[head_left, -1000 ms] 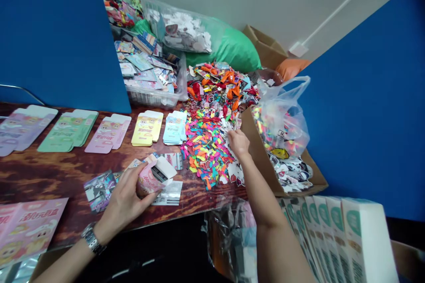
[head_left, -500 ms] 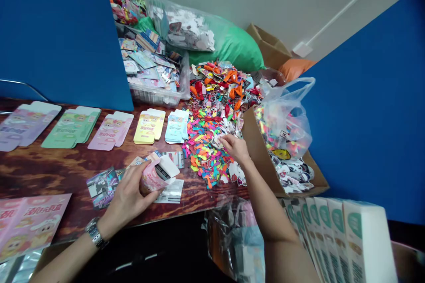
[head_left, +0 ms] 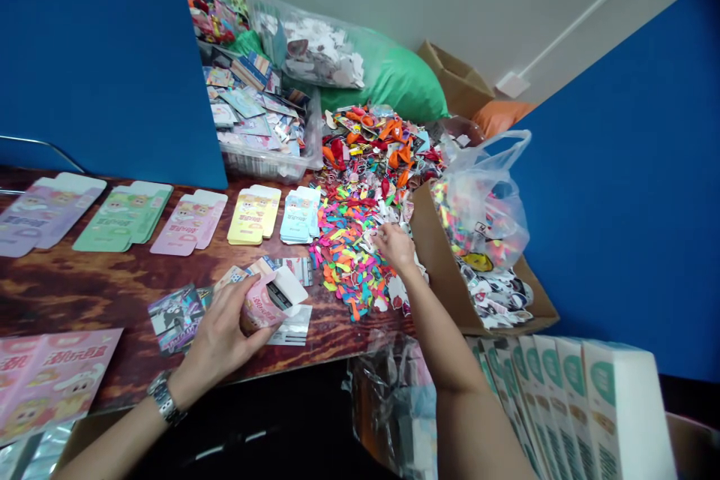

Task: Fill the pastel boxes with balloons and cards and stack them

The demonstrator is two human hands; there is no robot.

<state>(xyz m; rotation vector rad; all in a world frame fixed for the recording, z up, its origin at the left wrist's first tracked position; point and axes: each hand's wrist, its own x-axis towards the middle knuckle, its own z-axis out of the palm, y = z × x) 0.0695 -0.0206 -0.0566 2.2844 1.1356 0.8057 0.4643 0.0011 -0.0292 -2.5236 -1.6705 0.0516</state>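
My left hand [head_left: 222, 330] is wrapped round a small pink carton [head_left: 264, 301] with its white top flap open, held just above the wooden table [head_left: 101, 285]. Printed cards [head_left: 174, 309] and a foil packet [head_left: 289, 326] lie under and beside it. My right hand [head_left: 397, 246] reaches into a heap of small bright balloons [head_left: 349, 247], fingers curled and pinching among the pieces. What they pinch is too small to name.
Flat carton blanks lie in a row: purple [head_left: 45, 210], green [head_left: 121, 216], pink [head_left: 188, 221], yellow [head_left: 253, 214], blue [head_left: 298, 214]. A clear bin of cards [head_left: 264, 127], a cardboard box [head_left: 450, 277] with a plastic bag [head_left: 484, 202], and white-green boxes [head_left: 568, 397] surround the work spot.
My right hand shifted a little left and nearer within the balloon heap, then settled there. The left hand keeps hold of the pink carton, hardly moving.
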